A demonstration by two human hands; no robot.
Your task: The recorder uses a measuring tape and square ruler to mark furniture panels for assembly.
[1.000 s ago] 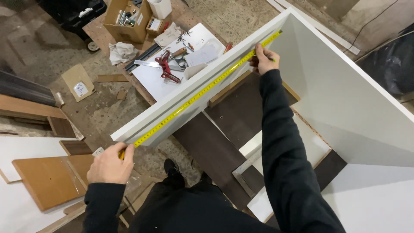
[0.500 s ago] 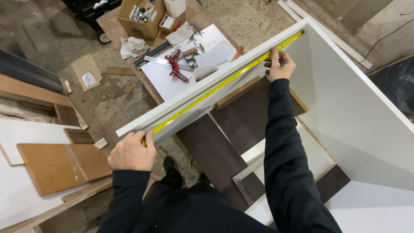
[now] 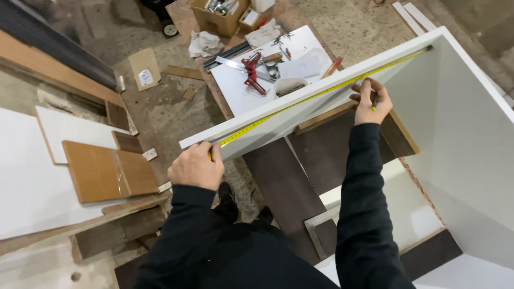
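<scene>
Head view | left hand fingers pinch yellow tape measure on white panel | right hand grips pencil — dusty workshop floor

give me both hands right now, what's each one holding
Left hand: closed, pinning the yellow tape measure to the white panel.
Right hand: closed on a green pencil, at the tape.

The left hand covers the near end of the yellow measuring tape, so its case cannot be seen. The right hand hides all but the green tip of a thin pencil-like tool. The tall white cabinet panel runs past the right edge. The brown cardboard box is cropped at the top, its contents too small to identify.
</scene>
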